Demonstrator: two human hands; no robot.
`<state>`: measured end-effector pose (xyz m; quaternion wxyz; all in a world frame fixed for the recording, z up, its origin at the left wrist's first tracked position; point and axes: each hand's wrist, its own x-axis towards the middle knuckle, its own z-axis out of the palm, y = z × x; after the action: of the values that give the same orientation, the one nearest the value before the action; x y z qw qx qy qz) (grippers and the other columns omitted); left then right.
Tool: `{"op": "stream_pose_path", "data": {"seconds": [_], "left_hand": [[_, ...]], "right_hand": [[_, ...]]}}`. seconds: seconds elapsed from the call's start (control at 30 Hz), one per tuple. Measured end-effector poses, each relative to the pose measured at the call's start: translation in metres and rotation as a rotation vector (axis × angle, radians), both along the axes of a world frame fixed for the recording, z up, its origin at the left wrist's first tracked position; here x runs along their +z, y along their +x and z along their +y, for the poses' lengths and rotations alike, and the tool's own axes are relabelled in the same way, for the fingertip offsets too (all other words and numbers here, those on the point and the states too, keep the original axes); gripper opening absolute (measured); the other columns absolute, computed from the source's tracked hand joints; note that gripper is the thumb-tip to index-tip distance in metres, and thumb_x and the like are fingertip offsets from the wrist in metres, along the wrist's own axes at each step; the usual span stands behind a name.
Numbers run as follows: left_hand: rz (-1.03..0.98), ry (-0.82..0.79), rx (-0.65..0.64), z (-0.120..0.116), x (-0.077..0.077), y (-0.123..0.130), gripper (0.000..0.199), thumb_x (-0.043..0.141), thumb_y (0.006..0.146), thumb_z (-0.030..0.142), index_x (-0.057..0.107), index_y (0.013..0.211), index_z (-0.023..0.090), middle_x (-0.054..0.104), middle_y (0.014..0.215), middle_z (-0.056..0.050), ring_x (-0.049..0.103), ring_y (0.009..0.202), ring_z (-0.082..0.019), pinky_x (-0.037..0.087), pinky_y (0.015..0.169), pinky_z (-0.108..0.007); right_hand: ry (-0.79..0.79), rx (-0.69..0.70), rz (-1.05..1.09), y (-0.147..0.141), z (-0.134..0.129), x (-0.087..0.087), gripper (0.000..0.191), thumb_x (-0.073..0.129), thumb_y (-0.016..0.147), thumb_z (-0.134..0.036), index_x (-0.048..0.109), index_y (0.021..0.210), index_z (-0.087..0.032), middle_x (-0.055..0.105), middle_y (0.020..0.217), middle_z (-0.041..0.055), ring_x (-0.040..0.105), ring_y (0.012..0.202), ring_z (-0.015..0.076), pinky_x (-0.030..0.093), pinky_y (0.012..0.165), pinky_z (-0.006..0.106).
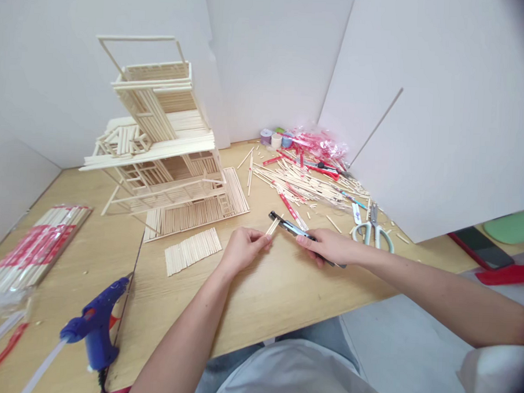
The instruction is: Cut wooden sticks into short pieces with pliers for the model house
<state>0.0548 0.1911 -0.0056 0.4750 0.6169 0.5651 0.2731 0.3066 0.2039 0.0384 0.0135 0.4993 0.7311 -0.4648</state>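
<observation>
My left hand [244,251] pinches a few short wooden sticks [271,226] between thumb and fingers. My right hand [329,247] grips a black-and-silver craft cutter [289,226], whose tip end lies right beside those sticks. Behind my hands stands a multi-storey house model [160,148] built of thin wooden sticks. A flat stick panel [196,202] lies at its foot, and a smaller panel [192,251] lies just left of my left hand. Green-handled scissors [373,235] lie beyond my right hand.
A heap of loose chopsticks and offcuts [301,184] covers the back of the wooden table [257,300]. Tape rolls [275,140] and pink-red wrappers [320,144] sit behind it. A blue hot glue gun [95,322] and packaged chopsticks [36,250] lie at left. White boards wall the table's far sides.
</observation>
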Motion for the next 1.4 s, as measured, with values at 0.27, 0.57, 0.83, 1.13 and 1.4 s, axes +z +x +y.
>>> {"op": "stream_pose_path", "data": {"seconds": [0.27, 0.57, 0.83, 1.13, 1.4], "left_hand": [[0.003, 0.006, 0.004, 0.001, 0.000, -0.001, 0.042, 0.061, 0.083, 0.052, 0.075, 0.067, 0.014, 0.066, 0.060, -0.003, 0.043, 0.053, -0.011, 0.030, 0.058, -0.027], [0.033, 0.013, 0.005, 0.000, 0.002, 0.000, 0.044, 0.061, 0.083, 0.053, 0.074, 0.067, 0.014, 0.060, 0.055, -0.001, 0.037, 0.050, -0.010, 0.027, 0.056, -0.027], [0.094, 0.020, -0.013, -0.001, 0.001, 0.003, 0.046, 0.058, 0.083, 0.055, 0.072, 0.067, 0.014, 0.058, 0.056, 0.000, 0.040, 0.052, -0.011, 0.027, 0.055, -0.027], [0.249, 0.029, -0.110, -0.004, -0.002, 0.022, 0.047, 0.054, 0.086, 0.058, 0.072, 0.067, 0.018, 0.059, 0.057, 0.000, 0.045, 0.053, -0.014, 0.023, 0.054, -0.027], [0.248, 0.019, -0.153, -0.008, 0.000, 0.035, 0.046, 0.054, 0.086, 0.057, 0.074, 0.069, 0.019, 0.057, 0.056, 0.000, 0.043, 0.052, -0.014, 0.022, 0.054, -0.027]], "right_hand": [[0.000, 0.003, -0.003, -0.001, 0.001, -0.001, 0.071, 0.027, 0.090, -0.083, 0.053, 0.067, -0.020, 0.069, 0.060, 0.0059, 0.062, 0.056, 0.0167, 0.046, 0.064, 0.028], [0.050, -0.001, -0.080, -0.003, -0.001, -0.002, 0.071, 0.026, 0.090, -0.083, 0.053, 0.069, -0.021, 0.065, 0.055, 0.0053, 0.063, 0.058, 0.0192, 0.045, 0.068, 0.031], [0.169, -0.069, -0.184, -0.011, -0.008, -0.005, 0.060, 0.035, 0.096, -0.069, 0.064, 0.092, -0.016, 0.074, 0.096, 0.0153, 0.067, 0.082, 0.0264, 0.042, 0.068, 0.032], [0.144, -0.177, -0.160, 0.008, -0.034, -0.007, 0.056, 0.041, 0.097, -0.064, 0.067, 0.091, -0.015, 0.075, 0.095, 0.0152, 0.067, 0.081, 0.0264, 0.042, 0.068, 0.032], [0.173, -0.237, -0.149, 0.021, -0.048, -0.012, 0.055, 0.044, 0.096, -0.061, 0.069, 0.093, -0.012, 0.075, 0.100, 0.0186, 0.069, 0.087, 0.0286, 0.045, 0.073, 0.033]]}}
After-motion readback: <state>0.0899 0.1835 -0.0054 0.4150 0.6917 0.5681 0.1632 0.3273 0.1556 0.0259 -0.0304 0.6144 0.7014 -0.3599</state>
